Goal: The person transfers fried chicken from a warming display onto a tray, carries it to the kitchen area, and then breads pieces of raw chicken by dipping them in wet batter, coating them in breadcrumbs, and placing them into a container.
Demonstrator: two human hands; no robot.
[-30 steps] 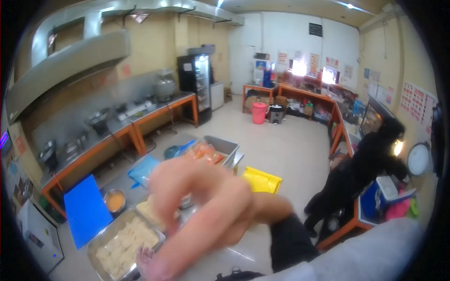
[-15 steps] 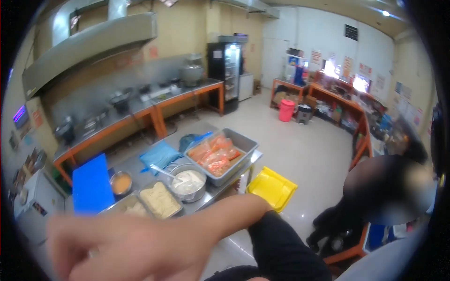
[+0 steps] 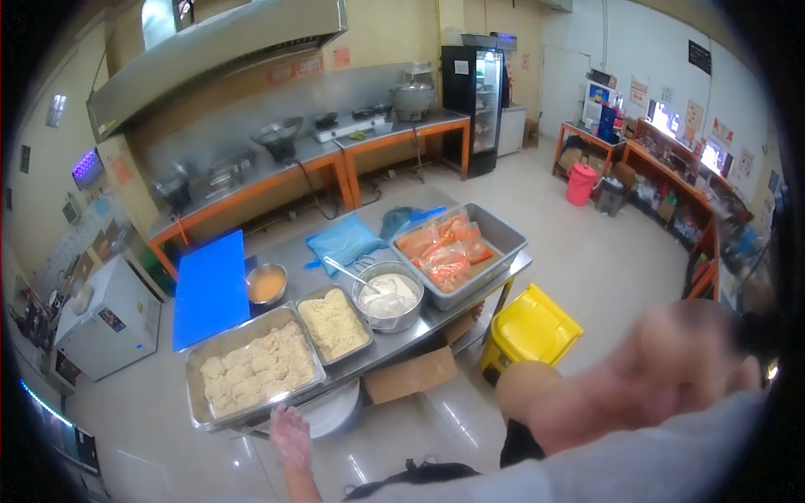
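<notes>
My left hand (image 3: 291,438), pale with a coating or thin glove, is beside the near edge of a metal tray (image 3: 314,387) of breaded pieces (image 3: 256,369); its fingers are apart and hold nothing. Large and blurred, my right hand (image 3: 671,365) is raised close to the camera at the right, its fingers smeared. Right of the tray are a smaller pan of crumbs (image 3: 334,325) and a pot of white batter (image 3: 390,296) with a spoon handle. Behind them stand a bowl of orange liquid (image 3: 267,285) and a grey tub (image 3: 503,267) holding bagged orange food.
A blue board (image 3: 210,289) lies at the table's left end, and a blue bag (image 3: 345,243) at its back. A yellow bin (image 3: 537,327) and an open cardboard box (image 3: 411,375) are by the near side. Beyond are orange-framed counters (image 3: 402,138), a fridge (image 3: 472,109) and a white freezer (image 3: 109,314).
The view has turned left, bringing the whole tray into sight. My right hand has moved from the lower left and centre to the right. My left hand now shows clearly beside the tray.
</notes>
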